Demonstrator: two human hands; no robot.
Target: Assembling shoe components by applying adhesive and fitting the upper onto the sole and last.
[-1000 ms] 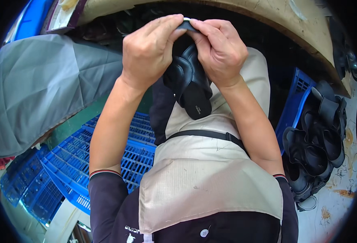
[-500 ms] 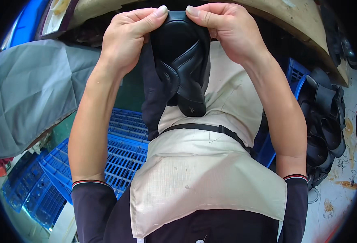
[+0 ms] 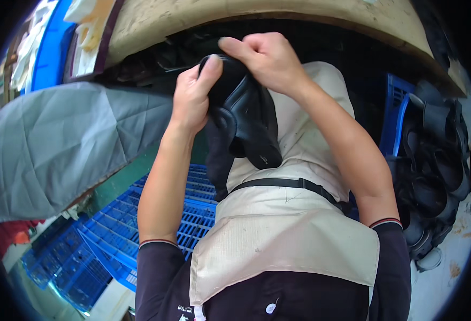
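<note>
Nearest you, at 6 o'clock, your beige apron (image 3: 283, 235) fills the lower middle of the view, with a black strap across it and your dark sleeves on either side. Both forearms rise from there toward 12 o'clock.

Since half a second ago, the black sandal (image 3: 246, 123) has turned in your grip. Then you held it broadside, one hand at each upper corner, its hollow facing you. Now it hangs tilted, toe end pointing down toward 6 o'clock over the apron's bib, and your hands have closed in on its upper end. I judge that you have gone from stretching or inspecting the piece to working one spot near its top edge.

Your left hand (image 3: 192, 96) sits at 11 o'clock, thumb up along the sandal's rim and fingers curled behind it, pinching the edge. Your right hand (image 3: 270, 61) is at 12 o'clock, bent at the wrist and folded over the top of the sandal, fingers pressing down on it; whether the fingertips hook under the rim is hidden.

Farther out, blue plastic crates (image 3: 155, 224) lie at 7 o'clock, a grey cloth (image 3: 64, 144) spreads at 9 o'clock, and a heap of black sandals (image 3: 433, 176) stands at 3 o'clock. The worn tabletop (image 3: 257, 16) curves across 12 o'clock, beyond your hands.
</note>
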